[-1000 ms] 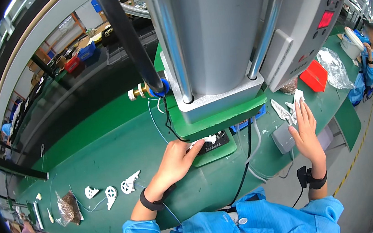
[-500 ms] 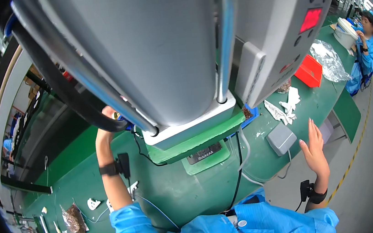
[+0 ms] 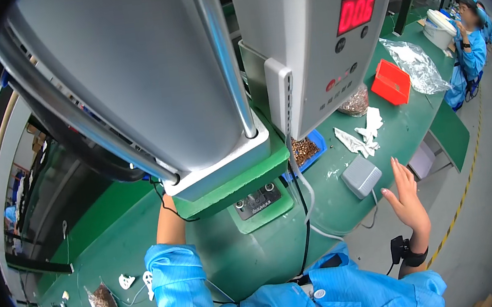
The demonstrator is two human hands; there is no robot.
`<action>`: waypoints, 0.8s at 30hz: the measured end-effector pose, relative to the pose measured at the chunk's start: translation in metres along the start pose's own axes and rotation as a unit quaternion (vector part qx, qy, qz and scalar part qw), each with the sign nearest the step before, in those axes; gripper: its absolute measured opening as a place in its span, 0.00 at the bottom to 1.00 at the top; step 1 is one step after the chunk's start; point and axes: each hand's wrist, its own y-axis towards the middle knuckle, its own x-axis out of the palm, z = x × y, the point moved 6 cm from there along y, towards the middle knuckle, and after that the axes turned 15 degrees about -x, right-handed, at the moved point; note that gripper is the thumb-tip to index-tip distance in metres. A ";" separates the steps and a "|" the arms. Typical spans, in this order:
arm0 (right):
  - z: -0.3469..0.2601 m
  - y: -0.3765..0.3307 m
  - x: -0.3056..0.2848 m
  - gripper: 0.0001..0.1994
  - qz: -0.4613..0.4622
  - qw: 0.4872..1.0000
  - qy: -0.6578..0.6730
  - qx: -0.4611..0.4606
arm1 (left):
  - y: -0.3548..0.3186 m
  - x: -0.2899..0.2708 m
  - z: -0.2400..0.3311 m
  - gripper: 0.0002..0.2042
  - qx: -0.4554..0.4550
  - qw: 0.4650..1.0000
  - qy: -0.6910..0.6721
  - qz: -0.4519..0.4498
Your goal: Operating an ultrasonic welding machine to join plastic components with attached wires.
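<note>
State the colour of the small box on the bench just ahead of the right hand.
Light grey box, seen in the head view, on the green bench.

The single head view looks steeply down, very near the grey press machine point(image 3: 146, 80), over the green bench point(image 3: 257, 255).

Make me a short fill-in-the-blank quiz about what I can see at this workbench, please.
1. The bench top is coloured ____.
2. The right hand hovers, fingers spread, just beside a small ____ box.
3. The left forearm reaches up behind the press machine, so the left hand is ____ from view.
4. The numbers on the machine's display glow ____.

Missing words: green; grey; hidden; red
</note>
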 end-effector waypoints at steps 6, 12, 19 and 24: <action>-0.006 0.004 0.010 0.33 -0.015 1.000 0.001 -0.024 | -0.053 -0.055 -0.001 0.07 0.063 0.991 -0.082 -0.089; -0.007 0.019 0.018 0.34 -0.027 0.997 0.028 -0.066 | -0.209 -0.076 -0.083 0.10 0.121 0.863 -0.140 -0.471; -0.051 0.072 0.016 0.30 -0.001 0.973 0.002 -0.233 | -0.192 -0.054 -0.135 0.30 -0.108 0.990 -0.056 -0.069; -0.097 0.104 0.026 0.25 -0.060 0.939 -0.027 -0.339 | -0.157 -0.029 -0.146 0.27 -0.190 0.975 0.085 0.082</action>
